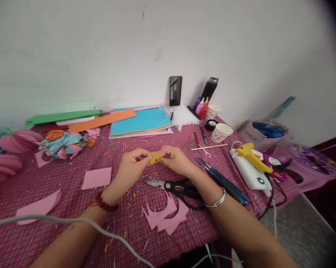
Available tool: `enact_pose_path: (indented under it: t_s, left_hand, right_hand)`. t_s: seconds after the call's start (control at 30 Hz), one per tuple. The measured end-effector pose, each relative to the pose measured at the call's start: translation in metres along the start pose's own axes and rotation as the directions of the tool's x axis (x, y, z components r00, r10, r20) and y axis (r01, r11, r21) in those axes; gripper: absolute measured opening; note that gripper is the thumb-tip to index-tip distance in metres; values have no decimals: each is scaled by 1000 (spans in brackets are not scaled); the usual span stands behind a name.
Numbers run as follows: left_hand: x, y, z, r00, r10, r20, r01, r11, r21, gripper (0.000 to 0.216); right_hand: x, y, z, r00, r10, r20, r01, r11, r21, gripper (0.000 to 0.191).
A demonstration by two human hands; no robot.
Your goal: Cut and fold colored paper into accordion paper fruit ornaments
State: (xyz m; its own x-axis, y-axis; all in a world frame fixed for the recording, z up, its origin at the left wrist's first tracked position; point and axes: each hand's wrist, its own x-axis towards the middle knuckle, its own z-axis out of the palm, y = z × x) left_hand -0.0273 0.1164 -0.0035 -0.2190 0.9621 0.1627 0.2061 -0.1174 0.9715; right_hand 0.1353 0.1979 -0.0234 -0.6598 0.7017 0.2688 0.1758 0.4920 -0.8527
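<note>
Over the middle of the checked table, my left hand (134,162) and my right hand (173,159) pinch a small yellow and pink paper piece (156,157) between them. Fingers and thumbs cover its ends, so its full shape is hidden. Below my right hand lie black-handled scissors (170,185), their handles partly under my right forearm. Pink paper offcuts (168,217) with pointed edges rest nearer to me. A pink paper square (96,178) lies left of my left hand, with a folded pink paper piece (39,208) farther left.
Blue paper sheets (141,121) and a leaning phone (175,91) are at the back. To the right stand paper cups (221,132), a blue cutter (226,182) and a yellow glue gun (253,156) on a white box. A pale cable (101,227) crosses in front. Crumpled scraps (64,143) lie left.
</note>
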Motion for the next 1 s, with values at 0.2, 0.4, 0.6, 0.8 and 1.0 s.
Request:
enact_pose_path:
  t_s: [0.2,0.4,0.6,0.8,1.0]
  left_hand:
    - [5,-15,-6,985,131,113,-157,951,268,12]
    - [3,-16,0,997,-73,4,71,987,147,18]
    - [0,-10,8,897,-429,101,381,640,-667,11]
    - [-7,0,16,868,-475,141,382,460,-802,10]
    - [-8,5,17,889,-451,76,318,492,-810,15]
  right_hand:
    - [2,15,3,994,-87,71,103,955,-277,16]
    - [2,13,2,1000,4,24,0,992,-124,16]
    - [1,-6,2,990,112,-83,-67,903,425,36]
    - [-6,-22,7,998,58,-10,-47,893,447,51]
    - [-9,-24,11,980,183,80,-194,783,591,56]
